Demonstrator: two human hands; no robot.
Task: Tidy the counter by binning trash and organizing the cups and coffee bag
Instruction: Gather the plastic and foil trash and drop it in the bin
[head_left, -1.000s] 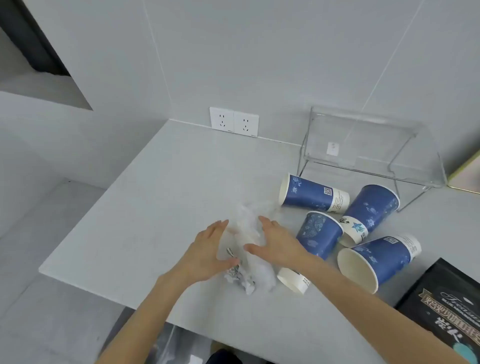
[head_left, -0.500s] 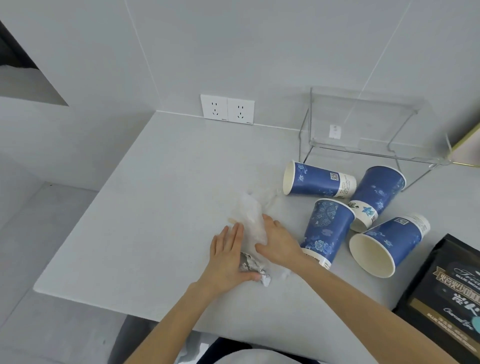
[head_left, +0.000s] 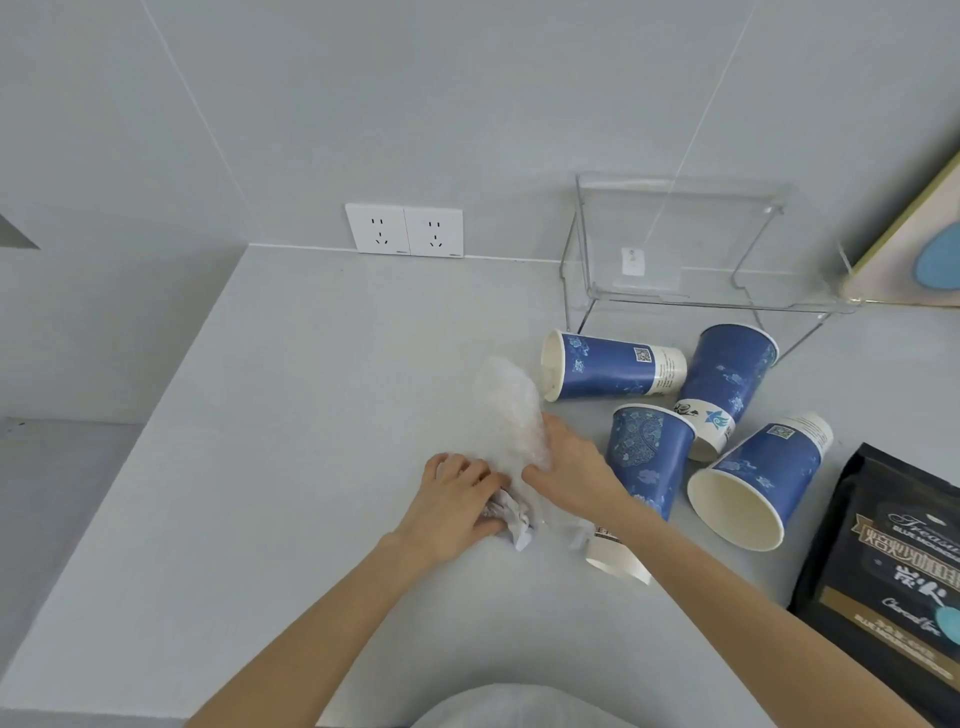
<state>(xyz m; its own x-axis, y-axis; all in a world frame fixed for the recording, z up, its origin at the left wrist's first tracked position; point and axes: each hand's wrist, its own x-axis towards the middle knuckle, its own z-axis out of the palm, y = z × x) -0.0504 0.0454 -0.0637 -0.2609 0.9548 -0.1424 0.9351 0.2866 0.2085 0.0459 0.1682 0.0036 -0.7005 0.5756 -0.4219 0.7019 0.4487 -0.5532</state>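
A crumpled clear plastic wrap (head_left: 511, 410) lies on the grey counter (head_left: 291, 415), with a ball of crumpled paper (head_left: 511, 519) at its near end. My left hand (head_left: 454, 506) curls over the paper ball and grips it. My right hand (head_left: 569, 470) presses on the plastic wrap with its fingers closed around the wrap's near part. Several blue paper cups lie on their sides to the right: one (head_left: 608, 366) near the wall, one (head_left: 727, 384) beside it, one (head_left: 647, 457) under my right forearm, one (head_left: 758, 483) with its mouth toward me. A black coffee bag (head_left: 888, 582) lies flat at the far right.
A clear acrylic rack (head_left: 685, 260) on thin legs stands against the back wall behind the cups. Two white wall sockets (head_left: 405, 229) sit above the counter's back edge. A framed picture (head_left: 919, 244) leans at the far right. The counter's left edge drops to the floor.
Both hands have drawn together over the trash; my left hand has curled shut around the paper ball. The view has tipped down and closer to the counter.
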